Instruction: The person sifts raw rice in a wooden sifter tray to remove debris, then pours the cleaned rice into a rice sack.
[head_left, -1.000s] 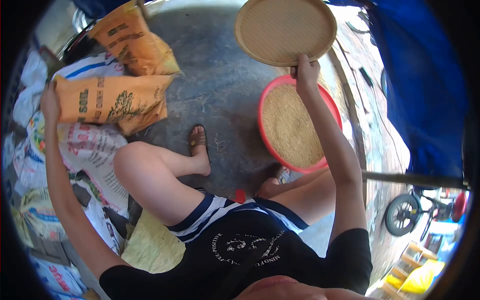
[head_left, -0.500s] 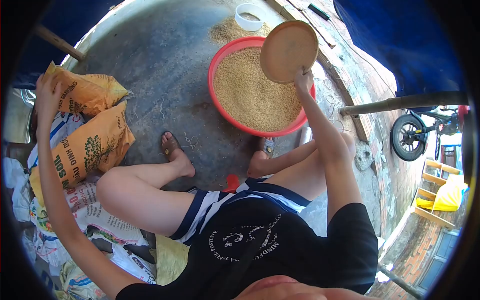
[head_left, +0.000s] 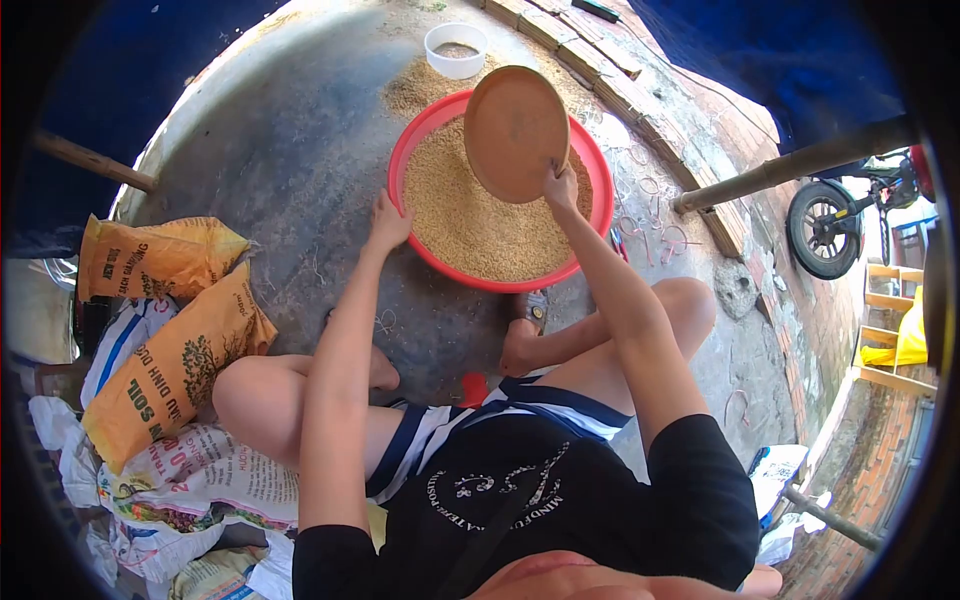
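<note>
A wide red basin (head_left: 402,165) full of tan grain husks (head_left: 470,245) stands on the floor before me. At its left rim is my left hand (head_left: 390,222), with its fingers closed on the edge. My right hand (head_left: 562,188) grips the near edge of a round, flat brown tray (head_left: 515,130), possibly a sieve. The tray is held tilted above the basin and covers part of the husks. Behind the basin, a white round tub (head_left: 456,52) with some material inside stands by a loose heap of husks (head_left: 412,90).
Orange printed sacks (head_left: 180,365) and several white sacks (head_left: 210,465) lie at my left. Bricks (head_left: 600,70) line the floor's right side. A bamboo pole (head_left: 800,165) juts in near a parked two-wheeler (head_left: 825,230). A small red object (head_left: 474,388) lies between my legs.
My left hand has left the orange sack and come right to the basin's rim. The tray in my right hand has shifted left and lower over the husks.
</note>
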